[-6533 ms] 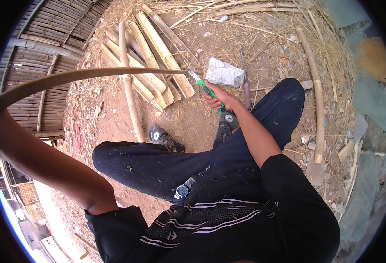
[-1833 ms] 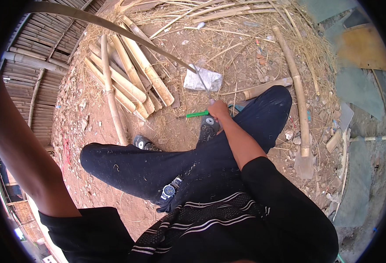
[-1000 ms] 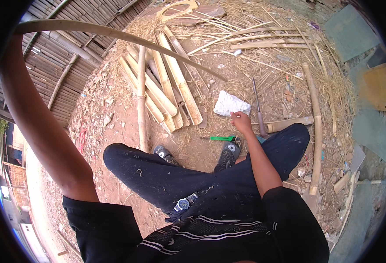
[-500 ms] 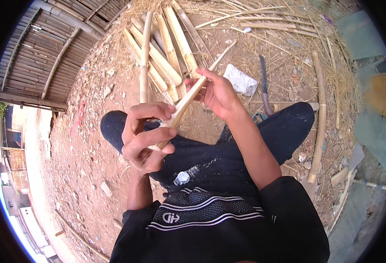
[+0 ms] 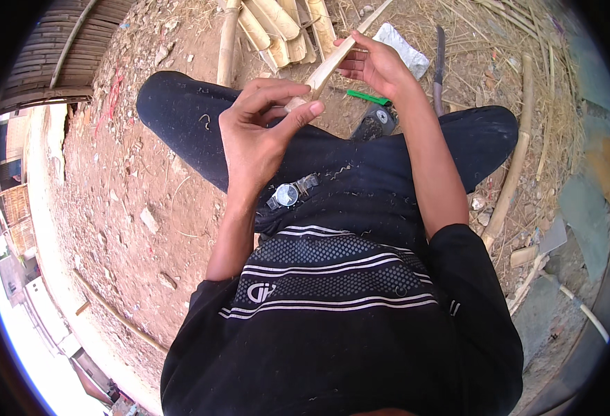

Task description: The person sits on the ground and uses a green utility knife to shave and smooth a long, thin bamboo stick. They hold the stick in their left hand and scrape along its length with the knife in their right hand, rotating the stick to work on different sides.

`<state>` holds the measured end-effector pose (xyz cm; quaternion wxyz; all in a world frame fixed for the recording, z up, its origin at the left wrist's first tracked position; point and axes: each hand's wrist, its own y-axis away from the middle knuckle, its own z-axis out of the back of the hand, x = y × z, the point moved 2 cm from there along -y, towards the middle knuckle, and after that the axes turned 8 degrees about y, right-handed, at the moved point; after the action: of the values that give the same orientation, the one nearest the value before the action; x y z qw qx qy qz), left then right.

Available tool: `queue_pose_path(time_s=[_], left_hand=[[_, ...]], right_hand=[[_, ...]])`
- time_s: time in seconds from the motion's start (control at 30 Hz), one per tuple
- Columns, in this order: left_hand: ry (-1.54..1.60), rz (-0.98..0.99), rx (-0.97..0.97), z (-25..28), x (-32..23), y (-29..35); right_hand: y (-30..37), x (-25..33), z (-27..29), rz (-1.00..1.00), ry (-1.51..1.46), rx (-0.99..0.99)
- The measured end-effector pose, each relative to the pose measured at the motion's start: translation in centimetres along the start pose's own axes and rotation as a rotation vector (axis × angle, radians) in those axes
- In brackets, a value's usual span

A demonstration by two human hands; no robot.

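A split bamboo strip (image 5: 330, 67) slants up and away to the right across my lap, held in both hands. My left hand (image 5: 260, 128) pinches its near, wider end between thumb and fingers. Farther along, my right hand (image 5: 382, 68) steadies it, thumb on top and the other fingers curled below. Past my crossed legs lies a long dark-bladed knife (image 5: 439, 66), close to a whitish stone block (image 5: 401, 50). A thin bright green object (image 5: 368, 97) shows beside a dark shoe (image 5: 376, 119) under my right hand; its kind is unclear.
A wristwatch (image 5: 287, 195) rests on my lap. Split bamboo halves (image 5: 272, 24) lie ahead, beside a bamboo pole (image 5: 229, 45). Another pole (image 5: 516, 166) runs along my right, near straw and grey-green sheets (image 5: 579, 222). A slatted bamboo wall (image 5: 76, 48) stands far left.
My view has tipped down toward my body, so everything ahead sits higher. The green object and shoe have come into sight. Both hands still hold the strip; my left hand has turned, its back now showing.
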<state>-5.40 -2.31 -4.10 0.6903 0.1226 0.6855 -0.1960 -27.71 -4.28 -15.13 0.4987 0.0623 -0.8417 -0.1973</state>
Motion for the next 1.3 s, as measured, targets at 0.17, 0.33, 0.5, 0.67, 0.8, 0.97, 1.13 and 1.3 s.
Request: queue_pose_path(time_s=[0.17, 0.33, 0.5, 0.67, 0.8, 0.97, 1.13, 1.3], left_hand=[[0.015, -0.063, 0.054, -0.5, -0.5, -0.2], [0.062, -0.113, 0.105, -1.7, -1.1, -0.1], [-0.001, -0.126, 0.207, -1.8, -1.2, 1.0], [0.345, 0.276, 0.129, -1.9, 0.3, 2.0], [0.360, 0.577, 0.376, -2.3, 1.6, 2.8], [0.479, 0.648, 0.480, -2.8, 1.1, 3.7], [0.552, 0.664, 0.391, -2.5, 2.2, 4.1], [0.545, 0.624, 0.278, -1.9, 1.9, 4.7]], right_hand=[[2.7, 0.8, 0.4, 0.084, 0.216, -0.187], [4.7, 1.4, 0.2, 0.098, 0.197, -0.188], [5.2, 1.3, -0.2, 0.144, 0.294, -0.206], [6.6, 0.1, -1.1, 0.183, 0.237, -0.151], [8.1, -0.5, -2.6, 0.210, 0.235, -0.106], [8.7, -0.1, -3.2, 0.320, 0.359, -0.050], [4.0, 0.0, 2.0, 0.155, 0.509, -0.043], [-6.5, -5.3, 12.2, -0.085, 1.413, -0.228]])
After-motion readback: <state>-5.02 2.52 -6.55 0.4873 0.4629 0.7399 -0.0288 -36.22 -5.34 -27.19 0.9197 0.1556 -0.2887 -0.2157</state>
